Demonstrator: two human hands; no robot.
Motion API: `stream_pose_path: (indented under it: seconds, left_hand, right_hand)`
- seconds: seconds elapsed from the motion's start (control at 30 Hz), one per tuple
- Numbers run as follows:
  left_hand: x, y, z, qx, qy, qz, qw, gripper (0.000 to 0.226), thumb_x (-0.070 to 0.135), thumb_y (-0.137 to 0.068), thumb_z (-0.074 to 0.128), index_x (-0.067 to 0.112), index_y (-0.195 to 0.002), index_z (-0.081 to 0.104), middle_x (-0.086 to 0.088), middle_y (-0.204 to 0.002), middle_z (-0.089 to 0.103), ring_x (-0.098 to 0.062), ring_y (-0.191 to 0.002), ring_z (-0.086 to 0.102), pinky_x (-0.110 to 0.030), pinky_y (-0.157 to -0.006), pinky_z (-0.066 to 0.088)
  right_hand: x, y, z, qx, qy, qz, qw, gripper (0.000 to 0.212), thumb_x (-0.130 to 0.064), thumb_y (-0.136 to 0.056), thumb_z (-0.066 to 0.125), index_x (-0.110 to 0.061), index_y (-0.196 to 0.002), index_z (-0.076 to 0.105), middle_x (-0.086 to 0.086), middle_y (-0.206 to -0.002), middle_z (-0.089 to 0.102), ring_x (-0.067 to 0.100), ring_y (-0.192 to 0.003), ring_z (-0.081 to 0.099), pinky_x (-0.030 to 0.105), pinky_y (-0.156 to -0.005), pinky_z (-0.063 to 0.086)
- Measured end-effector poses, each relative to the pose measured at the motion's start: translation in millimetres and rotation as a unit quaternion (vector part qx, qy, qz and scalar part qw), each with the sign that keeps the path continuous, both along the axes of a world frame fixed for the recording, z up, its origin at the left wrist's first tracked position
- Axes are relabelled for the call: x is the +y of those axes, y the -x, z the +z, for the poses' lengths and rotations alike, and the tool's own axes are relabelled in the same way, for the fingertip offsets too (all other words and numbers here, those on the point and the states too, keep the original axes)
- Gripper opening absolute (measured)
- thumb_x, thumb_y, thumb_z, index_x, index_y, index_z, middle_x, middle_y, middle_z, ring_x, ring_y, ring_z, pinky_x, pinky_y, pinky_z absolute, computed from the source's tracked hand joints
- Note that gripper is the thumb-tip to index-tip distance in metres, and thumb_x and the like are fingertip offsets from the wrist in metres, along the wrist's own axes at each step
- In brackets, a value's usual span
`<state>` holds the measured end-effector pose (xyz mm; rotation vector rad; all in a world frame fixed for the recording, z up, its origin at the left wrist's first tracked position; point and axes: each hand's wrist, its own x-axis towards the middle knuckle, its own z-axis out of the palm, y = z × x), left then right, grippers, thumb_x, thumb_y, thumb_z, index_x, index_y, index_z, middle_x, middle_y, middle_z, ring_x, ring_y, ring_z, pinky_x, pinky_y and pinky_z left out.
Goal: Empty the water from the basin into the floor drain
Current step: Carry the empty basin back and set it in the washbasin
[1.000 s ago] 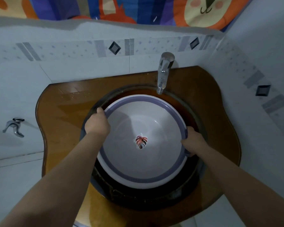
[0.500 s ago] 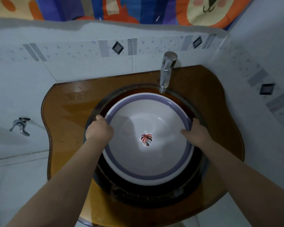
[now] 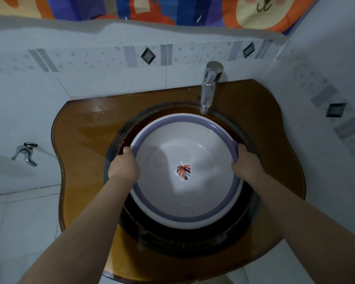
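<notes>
A round white basin (image 3: 195,201) with a purple rim band and a red leaf sticker on its bottom sits inside the dark glass sink bowl (image 3: 172,238). Clear water in it is hard to make out. My left hand (image 3: 124,168) grips the basin's left rim. On the opposite rim, my right hand (image 3: 245,161) is closed around the edge. No floor drain shows in this view.
A chrome faucet (image 3: 210,87) hangs over the basin's far edge. The brown glass countertop (image 3: 84,144) surrounds the sink against tiled walls. A small wall tap (image 3: 26,153) sticks out at the left. White floor tiles (image 3: 23,222) lie below left.
My right hand has slid up along the right rim to a higher hold. The basin sits a little further right in the sink; the view has shifted slightly.
</notes>
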<state>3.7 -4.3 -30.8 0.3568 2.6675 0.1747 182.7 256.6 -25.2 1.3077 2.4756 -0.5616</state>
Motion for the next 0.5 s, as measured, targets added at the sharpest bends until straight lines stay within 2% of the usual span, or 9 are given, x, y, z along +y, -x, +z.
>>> stream_pose_path:
  seconds: [0.1, 0.33, 0.5]
  left_hand:
    - [-1.5, -2.5, 1.2, -0.001, -0.005, 0.011, 1.0, 0.045, 0.009, -0.095, 0.044, 0.005, -0.137, 0.028, -0.01, -0.071, 0.051, -0.022, -0.052, 0.052, -0.03, -0.036, 0.037]
    - [-1.8, -5.4, 4.9, -0.002, -0.002, 0.019, 1.0, 0.047, 0.009, -0.095, 0.044, 0.004, -0.139, 0.026, -0.017, -0.088, 0.06, -0.021, -0.052, 0.051, -0.031, -0.039, 0.041]
    - [-2.8, -8.5, 3.4, -0.002, -0.016, 0.023, 1.0, 0.045, 0.01, -0.095, 0.044, 0.003, -0.137, 0.028, -0.018, -0.089, 0.061, -0.024, -0.057, 0.054, -0.034, -0.046, 0.046]
  right_hand:
    - [1.3, 2.2, -0.7, -0.002, -0.004, 0.008, 1.0, 0.054, -0.014, -0.091, 0.045, -0.016, -0.139, 0.02, 0.016, -0.115, 0.058, 0.033, -0.097, 0.06, 0.033, -0.066, 0.045]
    - [0.1, 2.2, 4.2, 0.009, 0.003, 0.012, 1.0, 0.057, -0.013, -0.091, 0.045, -0.017, -0.141, 0.017, 0.019, -0.118, 0.057, 0.035, -0.101, 0.058, 0.036, -0.074, 0.048]
    - [0.3, 1.3, 5.7, 0.011, -0.009, 0.021, 1.0, 0.062, -0.013, -0.092, 0.045, -0.02, -0.143, 0.012, 0.019, -0.119, 0.055, 0.035, -0.103, 0.058, 0.037, -0.079, 0.049]
